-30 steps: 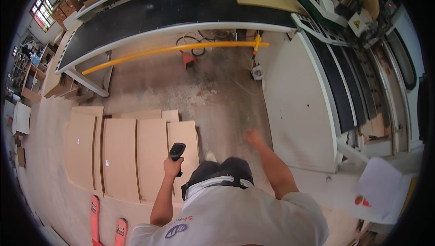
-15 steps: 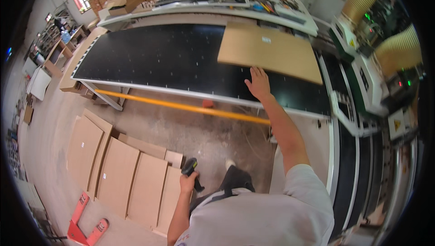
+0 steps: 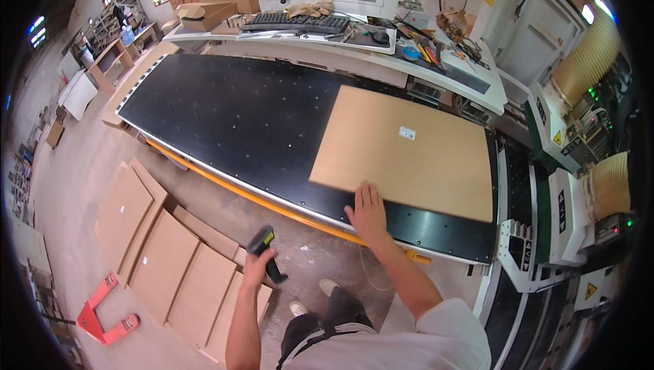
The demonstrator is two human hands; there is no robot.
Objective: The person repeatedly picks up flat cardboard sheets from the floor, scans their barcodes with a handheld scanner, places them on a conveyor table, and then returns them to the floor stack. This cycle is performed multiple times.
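Workshop floor, long black machine bed (image 3: 238,118) ahead; my right hand (image 3: 368,210) lies flat, fingers spread, on the near edge of the wood panel (image 3: 409,152) on that bed, likely to steady it; left hand (image 3: 257,266) grips a black handheld scanner (image 3: 264,251) low at my side, clear of the bed; cut boards (image 3: 163,254) stacked on the floor.

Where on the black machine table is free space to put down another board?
The black machine bed is bare left of the tan rectangular wooden panel, up to its orange front rail. The white desk behind, with a keyboard, is crowded.
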